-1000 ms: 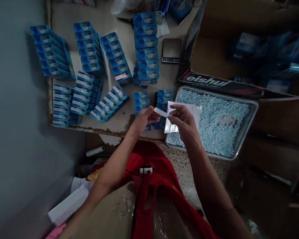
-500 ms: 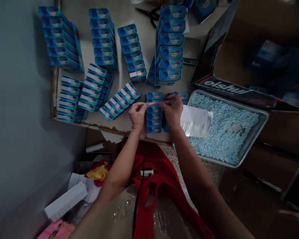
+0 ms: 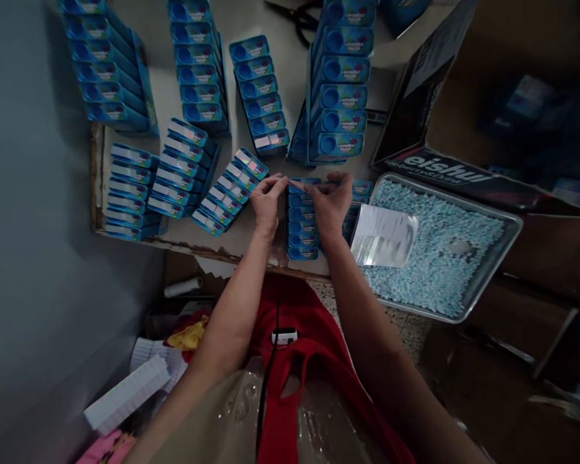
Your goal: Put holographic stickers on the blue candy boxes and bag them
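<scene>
My left hand (image 3: 267, 201) and my right hand (image 3: 334, 200) are close together over the far end of a row of blue candy boxes (image 3: 302, 229). The fingers of both are pinched on a narrow pale sticker (image 3: 297, 185), partly hidden by the fingertips. These boxes have a round blue spot on their tops. Left of my left hand stands a slanted row of similar boxes (image 3: 229, 192) with pale strips across their tops. A second row of boxes (image 3: 362, 188) is partly covered by my right hand and a shiny label sheet (image 3: 386, 235).
A metal tray (image 3: 493, 277) of small blue-white candies sits at the right, under the label sheet. Behind it stands an open cardboard carton (image 3: 444, 169). More box rows (image 3: 198, 74) fill the table's back and left. Black scissors (image 3: 302, 19) lie at the back.
Both hands have moved slightly away from me, to the row's far end. The sticker, stretched level between them before, now shows less and lies at a slant. The view has shifted a little.
</scene>
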The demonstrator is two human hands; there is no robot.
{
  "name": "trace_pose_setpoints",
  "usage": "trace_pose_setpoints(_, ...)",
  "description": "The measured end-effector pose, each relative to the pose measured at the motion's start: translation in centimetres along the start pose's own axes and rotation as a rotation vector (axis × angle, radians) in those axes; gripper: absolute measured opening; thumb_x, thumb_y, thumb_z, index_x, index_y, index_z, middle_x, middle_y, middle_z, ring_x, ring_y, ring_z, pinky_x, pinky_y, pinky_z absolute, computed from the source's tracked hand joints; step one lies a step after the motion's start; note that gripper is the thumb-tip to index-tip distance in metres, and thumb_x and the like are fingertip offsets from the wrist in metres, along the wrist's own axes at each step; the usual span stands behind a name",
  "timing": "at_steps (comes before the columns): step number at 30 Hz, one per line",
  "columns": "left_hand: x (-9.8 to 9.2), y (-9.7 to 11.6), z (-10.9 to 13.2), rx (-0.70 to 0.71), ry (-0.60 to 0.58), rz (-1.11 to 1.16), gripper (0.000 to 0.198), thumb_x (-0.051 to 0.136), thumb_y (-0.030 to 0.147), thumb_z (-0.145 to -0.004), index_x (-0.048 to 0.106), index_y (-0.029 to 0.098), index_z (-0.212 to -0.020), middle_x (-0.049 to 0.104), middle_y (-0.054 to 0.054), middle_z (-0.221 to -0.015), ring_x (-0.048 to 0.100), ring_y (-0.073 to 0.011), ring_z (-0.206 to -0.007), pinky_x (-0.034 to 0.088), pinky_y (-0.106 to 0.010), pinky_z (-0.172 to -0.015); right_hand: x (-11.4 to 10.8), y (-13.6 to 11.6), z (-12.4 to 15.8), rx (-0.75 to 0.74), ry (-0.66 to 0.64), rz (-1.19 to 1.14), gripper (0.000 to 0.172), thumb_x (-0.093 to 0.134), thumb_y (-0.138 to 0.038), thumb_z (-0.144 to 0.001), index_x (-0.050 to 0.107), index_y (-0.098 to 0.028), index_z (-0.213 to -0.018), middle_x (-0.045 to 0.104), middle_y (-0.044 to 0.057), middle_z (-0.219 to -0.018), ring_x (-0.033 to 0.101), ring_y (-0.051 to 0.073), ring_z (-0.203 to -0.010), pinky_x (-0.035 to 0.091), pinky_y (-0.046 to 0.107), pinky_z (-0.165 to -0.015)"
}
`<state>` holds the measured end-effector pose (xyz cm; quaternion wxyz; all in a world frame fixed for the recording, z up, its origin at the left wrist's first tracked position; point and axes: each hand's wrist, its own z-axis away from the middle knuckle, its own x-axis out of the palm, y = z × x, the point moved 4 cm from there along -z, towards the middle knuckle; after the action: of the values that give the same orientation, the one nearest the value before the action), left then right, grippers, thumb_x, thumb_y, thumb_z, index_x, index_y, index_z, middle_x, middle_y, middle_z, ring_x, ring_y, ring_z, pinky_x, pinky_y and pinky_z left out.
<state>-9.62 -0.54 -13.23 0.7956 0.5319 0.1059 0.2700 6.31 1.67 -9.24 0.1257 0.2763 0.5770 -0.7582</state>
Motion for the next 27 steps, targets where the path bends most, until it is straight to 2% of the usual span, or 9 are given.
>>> trace_pose_setpoints(2, 0.2, 0.3, 0.3, -0.041, 0.004, 0.025, 0.017, 0.081, 0.034, -0.082, 0.071, 0.022, -0.076, 0.073, -0.001, -0.081, 0.068, -0.0149, -0.080, 0.054, -0.028, -0.082, 0.4, 0.2, -0.3, -0.015, 0.010, 0.020, 0.048, 0.072, -0.038, -0.085, 0.043, -0.025, -0.120, 0.070, 0.001, -0.085, 0.073, 0.024, -0.081, 0.055, 0.039, -0.078)
trace_pose_setpoints(5, 0.2, 0.7, 1.2, -0.048, 0.046, -0.010, 0.020, 0.081, 0.033, -0.082, 0.068, 0.020, -0.072, 0.067, 0.001, -0.070, 0.061, -0.0120, -0.068, 0.051, -0.025, -0.071, 0.3, 0.3, -0.7, -0.003, 0.020, 0.083, 0.047, 0.072, -0.040, -0.084, 0.046, -0.024, -0.120, 0.070, 0.000, -0.084, 0.072, 0.024, -0.081, 0.054, 0.040, -0.077)
trace_pose_setpoints(10, 0.2, 0.7, 1.7, -0.015, 0.146, -0.097, 0.020, 0.080, 0.033, -0.082, 0.070, 0.019, -0.073, 0.069, 0.000, -0.070, 0.063, -0.0125, -0.068, 0.050, -0.024, -0.070, -0.3, 0.0, -1.2, 0.040, -0.011, 0.130, 0.047, 0.073, -0.041, -0.080, 0.050, -0.024, -0.117, 0.072, 0.003, -0.088, 0.072, 0.025, -0.083, 0.053, 0.040, -0.077)
trace_pose_setpoints(19, 0.3, 0.4, 1.1, -0.092, 0.121, -0.107, 0.022, 0.081, 0.036, -0.080, 0.070, 0.018, -0.072, 0.071, -0.001, -0.072, 0.067, -0.0147, -0.070, 0.054, -0.026, -0.069, 0.0, -0.4, -1.7, 0.045, -0.008, 0.222, 0.041, 0.069, -0.037, -0.080, 0.052, -0.025, -0.115, 0.072, 0.003, -0.084, 0.070, 0.027, -0.087, 0.051, 0.043, -0.083)
trace_pose_setpoints(27, 0.2, -0.3, 0.9, -0.110, 0.130, -0.025, 0.020, 0.083, 0.033, -0.078, 0.071, 0.018, -0.072, 0.071, 0.000, -0.072, 0.065, -0.0134, -0.068, 0.052, -0.026, -0.071, 0.3, -0.9, -1.8, 0.066, -0.072, 0.349, 0.043, 0.066, -0.038, -0.085, 0.050, -0.023, -0.122, 0.073, 0.006, -0.094, 0.070, 0.028, -0.094, 0.051, 0.043, -0.084)
